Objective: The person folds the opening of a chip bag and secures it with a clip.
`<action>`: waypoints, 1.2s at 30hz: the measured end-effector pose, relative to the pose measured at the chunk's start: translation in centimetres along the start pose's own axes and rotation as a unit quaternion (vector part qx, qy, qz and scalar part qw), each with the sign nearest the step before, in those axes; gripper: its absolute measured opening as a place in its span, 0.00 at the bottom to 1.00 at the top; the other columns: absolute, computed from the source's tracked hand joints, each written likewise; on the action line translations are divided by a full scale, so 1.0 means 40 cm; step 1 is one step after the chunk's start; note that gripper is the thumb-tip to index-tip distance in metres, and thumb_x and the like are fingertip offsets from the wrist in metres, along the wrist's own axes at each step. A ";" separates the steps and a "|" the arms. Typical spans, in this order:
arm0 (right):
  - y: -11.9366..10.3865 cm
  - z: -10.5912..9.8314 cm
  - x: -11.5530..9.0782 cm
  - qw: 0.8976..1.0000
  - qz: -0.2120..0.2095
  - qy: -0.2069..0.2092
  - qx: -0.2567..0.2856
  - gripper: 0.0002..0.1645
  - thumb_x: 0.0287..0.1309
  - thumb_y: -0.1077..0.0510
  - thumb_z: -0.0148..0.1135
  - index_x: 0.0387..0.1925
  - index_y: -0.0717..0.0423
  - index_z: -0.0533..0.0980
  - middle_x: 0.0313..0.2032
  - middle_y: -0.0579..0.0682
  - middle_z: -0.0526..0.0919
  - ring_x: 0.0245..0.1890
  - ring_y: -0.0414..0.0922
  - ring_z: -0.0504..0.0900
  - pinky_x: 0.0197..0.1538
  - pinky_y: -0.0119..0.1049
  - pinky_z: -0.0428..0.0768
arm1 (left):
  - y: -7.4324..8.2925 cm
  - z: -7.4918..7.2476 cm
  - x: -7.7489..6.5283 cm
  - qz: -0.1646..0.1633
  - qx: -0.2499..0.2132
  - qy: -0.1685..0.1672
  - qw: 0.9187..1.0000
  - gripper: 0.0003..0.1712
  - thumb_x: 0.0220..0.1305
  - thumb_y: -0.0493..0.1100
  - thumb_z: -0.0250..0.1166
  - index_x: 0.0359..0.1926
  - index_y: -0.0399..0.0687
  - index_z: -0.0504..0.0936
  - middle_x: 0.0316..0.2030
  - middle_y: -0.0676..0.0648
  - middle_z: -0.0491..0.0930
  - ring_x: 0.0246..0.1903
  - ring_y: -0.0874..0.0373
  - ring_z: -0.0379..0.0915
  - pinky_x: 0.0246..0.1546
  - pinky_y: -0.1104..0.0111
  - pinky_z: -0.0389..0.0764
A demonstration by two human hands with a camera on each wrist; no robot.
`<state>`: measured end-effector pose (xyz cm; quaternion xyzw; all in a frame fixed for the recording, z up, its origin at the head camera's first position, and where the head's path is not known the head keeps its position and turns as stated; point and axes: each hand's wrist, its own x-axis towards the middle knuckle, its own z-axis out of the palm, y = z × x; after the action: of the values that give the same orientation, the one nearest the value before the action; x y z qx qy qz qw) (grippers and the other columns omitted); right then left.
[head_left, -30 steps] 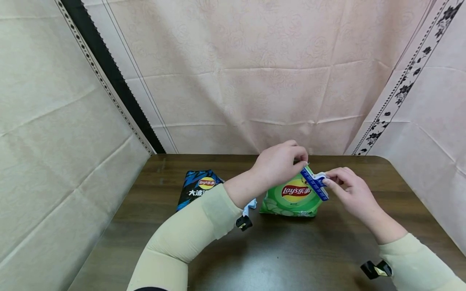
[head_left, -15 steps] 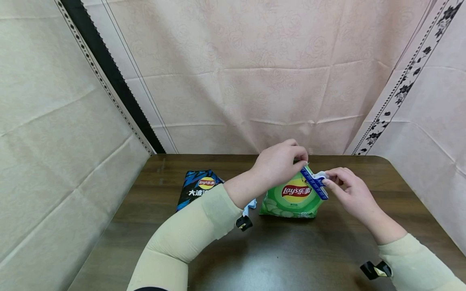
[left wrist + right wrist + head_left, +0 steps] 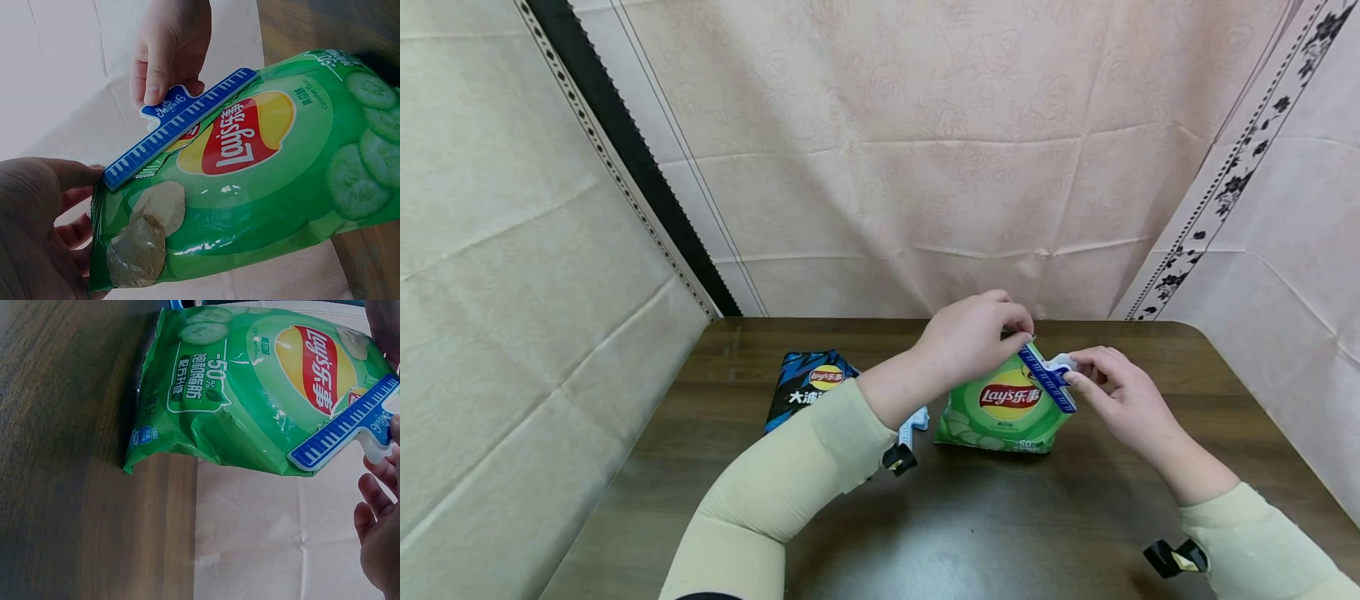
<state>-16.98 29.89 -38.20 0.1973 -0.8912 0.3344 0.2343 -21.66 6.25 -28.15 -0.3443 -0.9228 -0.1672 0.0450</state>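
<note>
A green Lay's chip bag [image 3: 992,425] stands tilted on the table, its top edge slanting up to the left. My left hand [image 3: 966,337] pinches the bag's upper left corner. Across the upper right edge lies a blue bag clip [image 3: 178,128] with a white piano-key pattern. My right hand [image 3: 1123,396] holds the clip's handle between thumb and fingers. In the right wrist view the clip [image 3: 344,425] runs along the bag's edge, and part of the right hand [image 3: 381,531] is cut off by the frame.
A black and blue Lay's bag [image 3: 808,392] lies to the left, partly hidden by my left forearm. A light blue clip [image 3: 912,423] shows beside that forearm. The brown wooden table [image 3: 985,533] ends at pale cloth hangings [image 3: 880,167] behind and at both sides.
The green bag's lower edge has swung slightly toward me. My left hand has shifted a little left. Both hands keep their hold on the bag and the clip.
</note>
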 end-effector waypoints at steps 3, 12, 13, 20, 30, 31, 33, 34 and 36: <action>0.000 0.000 -0.001 1.000 -0.001 0.000 0.001 0.11 0.63 0.63 0.65 0.47 0.56 0.79 0.34 0.44 0.74 0.34 0.34 0.69 0.34 0.25 0.69 | -0.004 0.000 -0.001 0.006 -0.006 0.002 1.000 0.08 0.71 0.53 0.61 0.45 0.63 0.85 0.41 0.62 0.76 0.38 0.69 0.73 0.38 0.76 0.75; -0.001 0.003 -0.002 1.000 -0.001 -0.002 0.001 0.11 0.63 0.63 0.65 0.47 0.56 0.79 0.34 0.45 0.74 0.34 0.35 0.68 0.34 0.26 0.68 | -0.021 -0.004 -0.009 0.003 -0.014 0.004 1.000 0.04 0.70 0.49 0.60 0.41 0.61 0.81 0.40 0.61 0.77 0.39 0.67 0.72 0.41 0.74 0.76; -0.002 0.003 -0.002 1.000 0.000 -0.001 0.001 0.11 0.63 0.63 0.65 0.48 0.56 0.79 0.34 0.45 0.74 0.34 0.35 0.68 0.34 0.27 0.68 | -0.022 -0.005 -0.009 0.002 -0.015 0.004 1.000 0.04 0.70 0.49 0.60 0.41 0.61 0.81 0.39 0.61 0.77 0.39 0.67 0.72 0.41 0.73 0.76; -0.002 0.007 -0.005 1.000 0.009 0.000 0.009 0.11 0.64 0.62 0.65 0.48 0.56 0.79 0.34 0.45 0.74 0.34 0.36 0.68 0.33 0.28 0.68 | -0.025 -0.006 -0.008 -0.006 -0.011 0.002 1.000 0.04 0.70 0.49 0.60 0.40 0.60 0.81 0.39 0.60 0.77 0.39 0.67 0.72 0.41 0.73 0.76; 0.004 0.011 -0.006 0.999 0.034 -0.004 0.014 0.11 0.66 0.60 0.63 0.49 0.55 0.79 0.34 0.44 0.74 0.35 0.36 0.68 0.33 0.29 0.67 | -0.025 -0.006 -0.007 -0.008 0.001 0.007 1.000 0.06 0.71 0.50 0.59 0.42 0.60 0.82 0.39 0.60 0.78 0.38 0.66 0.72 0.41 0.73 0.76; 0.004 0.011 -0.005 0.999 0.035 -0.004 0.015 0.11 0.66 0.59 0.63 0.49 0.55 0.79 0.34 0.44 0.74 0.35 0.36 0.68 0.33 0.29 0.67 | -0.025 -0.007 -0.007 -0.009 0.001 0.007 1.000 0.06 0.71 0.50 0.60 0.42 0.60 0.82 0.39 0.60 0.78 0.38 0.66 0.72 0.41 0.73 0.76; 0.003 0.011 -0.005 0.999 0.037 -0.005 0.018 0.11 0.67 0.59 0.63 0.49 0.55 0.79 0.34 0.44 0.74 0.34 0.36 0.68 0.33 0.29 0.67 | -0.024 -0.008 -0.007 -0.011 0.002 0.007 1.000 0.06 0.71 0.50 0.60 0.41 0.60 0.82 0.39 0.60 0.78 0.38 0.67 0.72 0.41 0.73 0.76; 0.003 0.010 -0.006 0.999 0.038 -0.006 0.019 0.11 0.67 0.59 0.63 0.49 0.55 0.79 0.34 0.44 0.74 0.34 0.37 0.68 0.32 0.30 0.68 | -0.024 -0.008 -0.007 -0.012 0.002 0.007 1.000 0.06 0.71 0.50 0.60 0.41 0.60 0.82 0.39 0.60 0.78 0.38 0.66 0.72 0.41 0.73 0.76; 0.001 0.010 -0.007 0.999 0.042 -0.008 0.021 0.11 0.67 0.59 0.63 0.50 0.55 0.79 0.34 0.45 0.74 0.34 0.37 0.68 0.32 0.30 0.68 | -0.023 -0.008 -0.006 -0.013 0.002 0.005 1.000 0.06 0.71 0.50 0.60 0.41 0.60 0.82 0.39 0.60 0.78 0.38 0.66 0.72 0.41 0.73 0.76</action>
<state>-16.88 29.71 -38.64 0.1673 -0.8933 0.3608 0.2093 -22.09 5.31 -28.16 -0.3313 -0.9273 -0.1673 0.0485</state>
